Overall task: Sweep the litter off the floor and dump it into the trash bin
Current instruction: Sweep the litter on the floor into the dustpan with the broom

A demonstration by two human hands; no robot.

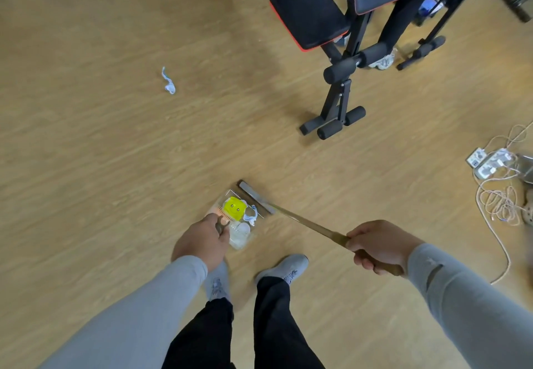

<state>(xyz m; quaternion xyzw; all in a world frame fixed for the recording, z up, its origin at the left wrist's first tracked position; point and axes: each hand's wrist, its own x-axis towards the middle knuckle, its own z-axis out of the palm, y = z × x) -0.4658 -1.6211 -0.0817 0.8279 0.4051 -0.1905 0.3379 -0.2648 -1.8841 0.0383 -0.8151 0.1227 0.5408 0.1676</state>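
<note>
Litter [235,209] in dustpan [230,195], apparently clear-walled, broom [288,215] beside

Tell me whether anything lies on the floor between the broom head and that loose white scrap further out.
Nothing visible does. Bare wooden floor runs from the broom head to the white scrap. The weight bench stands off to the right, clear of that line.
</note>
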